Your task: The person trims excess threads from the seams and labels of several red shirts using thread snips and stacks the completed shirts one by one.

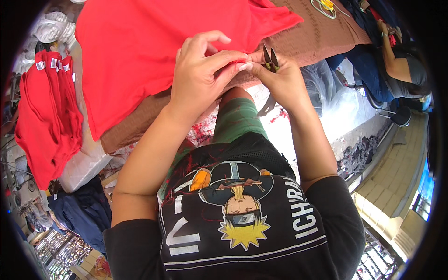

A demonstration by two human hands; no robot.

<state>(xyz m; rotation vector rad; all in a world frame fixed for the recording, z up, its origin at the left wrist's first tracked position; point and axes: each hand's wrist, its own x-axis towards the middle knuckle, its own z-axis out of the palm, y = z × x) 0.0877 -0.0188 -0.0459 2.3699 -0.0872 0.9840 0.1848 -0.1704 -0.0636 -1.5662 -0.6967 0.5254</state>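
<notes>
A red garment (pixel 140 60) lies spread over a surface covered in brown cloth. My left hand (pixel 201 70) pinches a small bit of its red fabric between thumb and forefinger, with the other fingers raised. Thumb to thumb with it, my right hand (pixel 282 79) grips the same bit from the other side. Tucked in my right hand is a pair of thread snips (pixel 270 57), its dark pointed blades sticking up past the fingers and its handle end showing below the palm.
Several folded red garments (pixel 49 116) with white labels hang over the left edge. Brown patterned cloth (pixel 322 35) covers the work surface, where a yellow item with pale cord (pixel 326 6) lies far right. Another person (pixel 401 65) sits at the right. Dark blue cloth (pixel 81 212) lies lower left.
</notes>
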